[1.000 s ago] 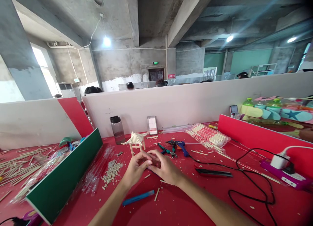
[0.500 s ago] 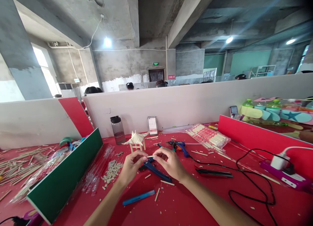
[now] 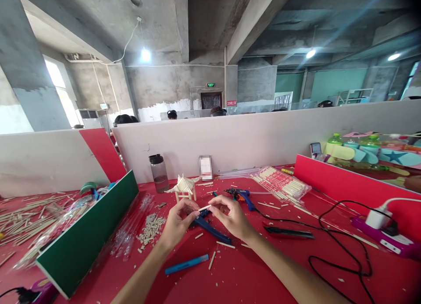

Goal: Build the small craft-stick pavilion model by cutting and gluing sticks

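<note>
- The left hand (image 3: 177, 223) and right hand (image 3: 230, 216) are meeting above the red bench (image 3: 263, 273), just in front of the person.
- Both hands are pinching a short wooden stick (image 3: 205, 207); the fingers of each hand are closing on one end, and the stick is lying nearly level between them, raised off the bench.
- Blue-handled pliers (image 3: 210, 227) are lying on the bench directly under the hands; whether a hand is touching them cannot be told.
- A small stick-built pavilion model (image 3: 184, 186) is standing upright just behind the hands.
- A blue marker (image 3: 186, 264) is lying nearer the person, apart from both hands.
- A pile of cut stick pieces (image 3: 150, 228) is sitting left of the left hand.
- A blue glue gun (image 3: 241, 194) is resting behind the right hand, with a dark water bottle (image 3: 158, 173) further back.
</note>
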A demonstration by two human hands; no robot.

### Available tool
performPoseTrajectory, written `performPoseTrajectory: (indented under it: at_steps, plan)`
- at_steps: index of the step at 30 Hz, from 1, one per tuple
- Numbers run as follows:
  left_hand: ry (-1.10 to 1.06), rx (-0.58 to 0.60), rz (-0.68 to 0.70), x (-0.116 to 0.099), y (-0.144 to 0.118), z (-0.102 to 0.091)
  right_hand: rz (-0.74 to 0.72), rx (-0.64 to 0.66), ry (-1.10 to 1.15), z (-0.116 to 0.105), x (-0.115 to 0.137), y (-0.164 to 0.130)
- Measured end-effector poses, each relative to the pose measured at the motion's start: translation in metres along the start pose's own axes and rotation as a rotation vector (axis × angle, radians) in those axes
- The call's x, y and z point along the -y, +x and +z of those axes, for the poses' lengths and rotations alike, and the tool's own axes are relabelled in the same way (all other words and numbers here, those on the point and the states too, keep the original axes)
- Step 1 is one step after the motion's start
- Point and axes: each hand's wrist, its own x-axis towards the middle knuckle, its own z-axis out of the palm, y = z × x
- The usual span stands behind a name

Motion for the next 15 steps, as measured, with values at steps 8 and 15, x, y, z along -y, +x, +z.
performPoseTrajectory:
  at_steps: [8,15]
  plan:
    - [0.064,-0.001,0.031,-0.0002,-0.0016,0.001,0.005,0.025,-0.052,0.0026,0.0007,0.0002]
    - [0.063,-0.017,0.066,-0.002,-0.002,-0.0022,0.045,0.044,-0.078,0.0017,-0.0022,-0.0002]
